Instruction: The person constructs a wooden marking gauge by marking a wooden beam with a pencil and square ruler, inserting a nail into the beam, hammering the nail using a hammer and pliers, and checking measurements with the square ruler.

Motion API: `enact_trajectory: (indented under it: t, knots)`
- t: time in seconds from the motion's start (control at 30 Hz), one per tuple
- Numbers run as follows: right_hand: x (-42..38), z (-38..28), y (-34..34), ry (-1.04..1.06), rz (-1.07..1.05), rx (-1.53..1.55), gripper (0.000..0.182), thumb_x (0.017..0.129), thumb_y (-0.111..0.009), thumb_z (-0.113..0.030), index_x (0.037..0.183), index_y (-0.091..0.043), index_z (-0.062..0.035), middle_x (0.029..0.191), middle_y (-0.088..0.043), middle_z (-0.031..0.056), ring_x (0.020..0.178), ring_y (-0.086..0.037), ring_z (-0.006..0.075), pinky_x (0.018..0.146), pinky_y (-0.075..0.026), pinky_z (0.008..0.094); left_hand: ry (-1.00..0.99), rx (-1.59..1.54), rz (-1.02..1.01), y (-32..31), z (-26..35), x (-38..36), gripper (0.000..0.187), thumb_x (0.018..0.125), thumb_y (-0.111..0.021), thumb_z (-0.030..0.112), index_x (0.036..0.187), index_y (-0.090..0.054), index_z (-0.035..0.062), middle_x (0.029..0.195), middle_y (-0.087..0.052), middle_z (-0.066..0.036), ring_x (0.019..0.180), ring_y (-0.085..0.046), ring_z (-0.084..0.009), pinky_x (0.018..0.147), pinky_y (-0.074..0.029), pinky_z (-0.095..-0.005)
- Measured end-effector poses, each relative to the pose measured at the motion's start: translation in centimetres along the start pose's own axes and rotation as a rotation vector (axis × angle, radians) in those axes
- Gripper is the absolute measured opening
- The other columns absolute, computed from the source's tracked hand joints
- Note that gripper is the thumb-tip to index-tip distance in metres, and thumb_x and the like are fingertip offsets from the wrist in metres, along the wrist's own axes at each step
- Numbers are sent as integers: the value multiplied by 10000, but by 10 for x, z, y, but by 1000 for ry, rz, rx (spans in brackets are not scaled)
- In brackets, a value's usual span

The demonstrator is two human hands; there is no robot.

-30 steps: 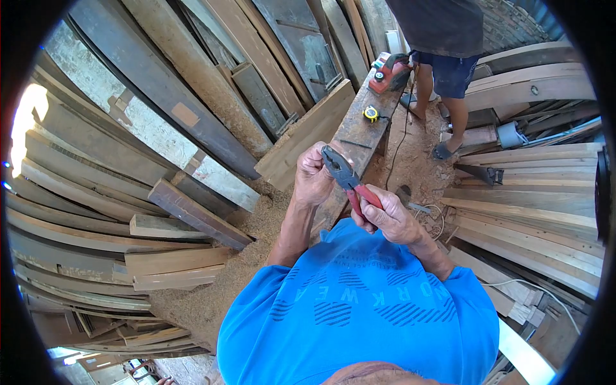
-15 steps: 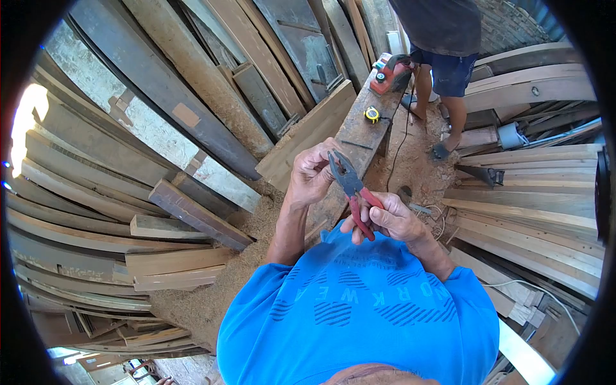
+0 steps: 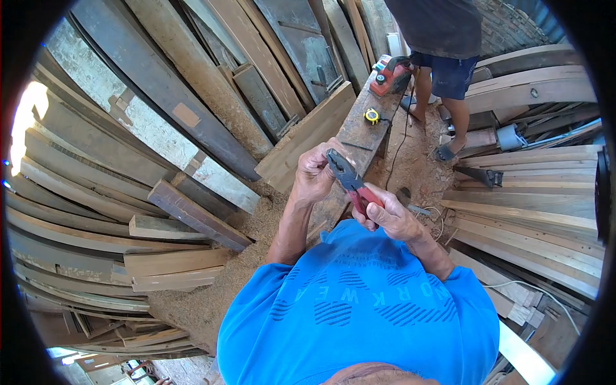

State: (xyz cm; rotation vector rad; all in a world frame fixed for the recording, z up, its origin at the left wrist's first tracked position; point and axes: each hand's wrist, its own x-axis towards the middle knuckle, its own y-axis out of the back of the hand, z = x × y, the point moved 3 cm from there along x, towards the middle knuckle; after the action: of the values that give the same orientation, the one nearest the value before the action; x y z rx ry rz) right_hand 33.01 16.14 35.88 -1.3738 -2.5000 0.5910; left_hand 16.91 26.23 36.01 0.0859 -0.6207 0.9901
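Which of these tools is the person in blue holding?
The red-handled metal pliers, in the right hand; the yellow tape measure and red power tool sit on the wooden bench.

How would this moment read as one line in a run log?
right hand: holds red-handled pliers | left hand: fingers curled beside pliers' head | bench: yellow tape measure, red power tool

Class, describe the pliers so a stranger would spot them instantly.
Find the blue shirt at the bottom; just above it is the right hand. The pliers are the tool it grips, set apart from the red power tool on the bench by slim red handles and dark jaws.
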Motion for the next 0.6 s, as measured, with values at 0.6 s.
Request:
enact_trajectory:
  t: [0.6]
  knots:
    - [-3,23,10,-172,-134,65,637,1026,-492,-504,1370,-505,32,1114,-699,154,933,-698,186,826,-549,318,0,365,-79,7,-3,1,200,982,-635,203,892,-642,25,830,-606,-64,749,-588,-185,660,-467,-311]
